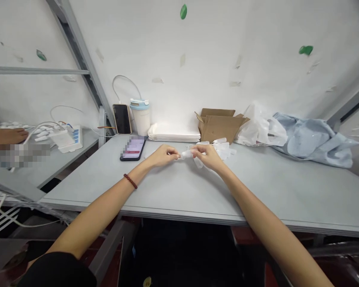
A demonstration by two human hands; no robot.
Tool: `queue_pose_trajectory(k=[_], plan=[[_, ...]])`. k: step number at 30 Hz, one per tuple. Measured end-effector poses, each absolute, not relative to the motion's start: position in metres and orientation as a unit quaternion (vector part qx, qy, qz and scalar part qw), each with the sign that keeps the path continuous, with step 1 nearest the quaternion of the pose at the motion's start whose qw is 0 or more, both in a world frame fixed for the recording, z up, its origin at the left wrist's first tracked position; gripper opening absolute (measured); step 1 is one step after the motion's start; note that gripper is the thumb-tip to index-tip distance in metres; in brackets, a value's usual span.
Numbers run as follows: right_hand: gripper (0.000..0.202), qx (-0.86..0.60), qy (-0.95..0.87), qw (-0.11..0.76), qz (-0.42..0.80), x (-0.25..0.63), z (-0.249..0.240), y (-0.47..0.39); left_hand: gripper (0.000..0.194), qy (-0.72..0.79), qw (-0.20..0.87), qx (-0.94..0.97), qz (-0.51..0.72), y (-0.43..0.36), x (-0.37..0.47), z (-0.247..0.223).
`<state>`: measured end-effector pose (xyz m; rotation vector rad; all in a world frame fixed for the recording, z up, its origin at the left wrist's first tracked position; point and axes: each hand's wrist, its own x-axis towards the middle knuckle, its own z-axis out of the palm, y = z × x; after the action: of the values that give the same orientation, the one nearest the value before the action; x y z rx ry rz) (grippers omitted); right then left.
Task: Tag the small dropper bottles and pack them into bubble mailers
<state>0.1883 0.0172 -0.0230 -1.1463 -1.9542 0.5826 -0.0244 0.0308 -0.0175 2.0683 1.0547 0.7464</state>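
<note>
Over the middle of the table my right hand (208, 155) is closed in a pinch on a small translucent white piece (186, 153), tube-like in outline. My left hand (164, 155), with a dark red bead bracelet (130, 181) on its wrist, is pinched shut at the other end of that piece. Something tiny shows at the left fingertips, too small to name. Beside and behind my right hand lies a loose pile of similar white pieces (224, 148), partly hidden by the hand.
Behind the hands stand a stack of white sheets or trays (175, 132), an open cardboard box (219, 126) and a white plastic bag (259, 129). A blue bag (314, 137) lies right. Left are a phone (133, 148), another phone (122, 119) and a cup (141, 119). Another person's hand (10, 136) is far left.
</note>
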Motion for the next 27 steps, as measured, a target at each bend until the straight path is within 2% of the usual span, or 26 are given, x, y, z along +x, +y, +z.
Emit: queue_pose_trajectory(k=[15,22,27], plan=[[0.025,-0.453,-0.755,0.395,0.262,0.188,-0.016,0.010,0.024,0.403,0.411,0.766,0.286,0.026,-0.024,-0.016],[0.029,-0.477,-0.736,0.390,0.280,0.186,-0.011,0.009,0.021,0.397,0.290,0.832,0.257,0.024,-0.025,-0.014],[0.034,-0.478,-0.727,0.406,0.278,0.186,-0.009,0.010,0.023,0.413,0.276,0.822,0.279,0.023,-0.022,-0.013]])
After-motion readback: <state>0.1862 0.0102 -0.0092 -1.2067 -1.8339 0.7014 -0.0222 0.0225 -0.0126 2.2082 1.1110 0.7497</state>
